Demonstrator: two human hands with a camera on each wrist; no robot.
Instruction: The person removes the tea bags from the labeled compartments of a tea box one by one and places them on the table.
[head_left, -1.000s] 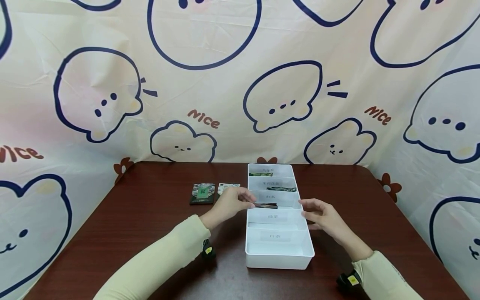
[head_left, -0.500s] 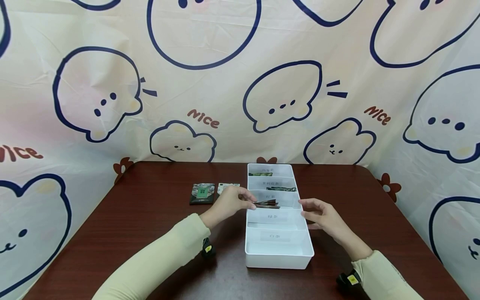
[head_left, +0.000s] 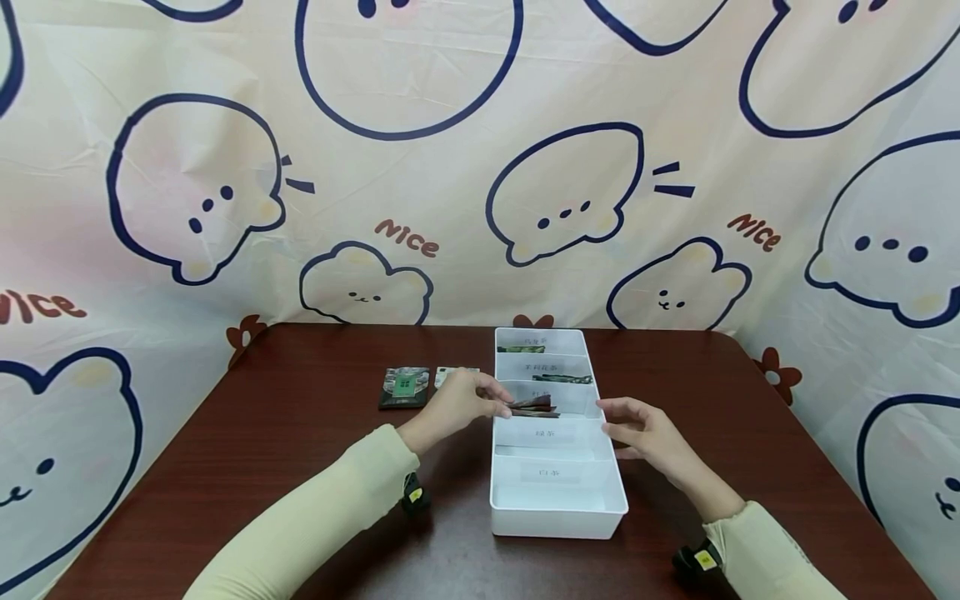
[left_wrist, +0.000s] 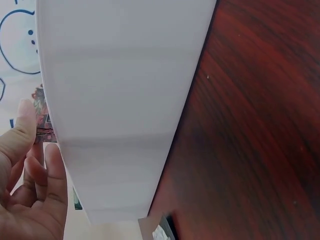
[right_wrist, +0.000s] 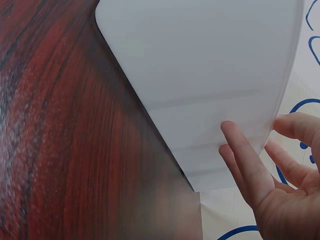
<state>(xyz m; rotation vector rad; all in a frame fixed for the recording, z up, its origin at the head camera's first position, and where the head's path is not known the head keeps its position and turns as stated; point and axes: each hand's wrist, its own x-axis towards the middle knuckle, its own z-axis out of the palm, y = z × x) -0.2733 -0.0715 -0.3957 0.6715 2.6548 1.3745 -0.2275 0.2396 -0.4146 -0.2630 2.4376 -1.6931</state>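
Note:
A long white divided box (head_left: pixel 558 523) stands on the table, a printed label in each compartment. My left hand (head_left: pixel 461 406) reaches over its left rim and pinches dark reddish tea sachets (head_left: pixel 534 406) at the middle compartment. They fan apart slightly and partly cover the label. In the left wrist view, the patterned face of a sachet (left_wrist: pixel 43 117) shows beyond the thumb; the rest is behind the box wall. My right hand (head_left: pixel 651 433) touches the box's right side with loosely extended fingers (right_wrist: pixel 242 155), one at the rim.
Green sachets (head_left: pixel 562 378) lie in the second compartment from the back, and another green sachet (head_left: pixel 521 349) in the farthest. Left of the box lie a dark green sachet (head_left: pixel 404 387) and a paler sachet (head_left: pixel 442 377), partly hidden by my left hand. A patterned cloth (head_left: pixel 457 192) hangs behind the table.
The reddish sachets have tilted and spread in my left hand, rising over the middle compartment's label. Both hands stay almost where they were, and the box has not visibly moved.

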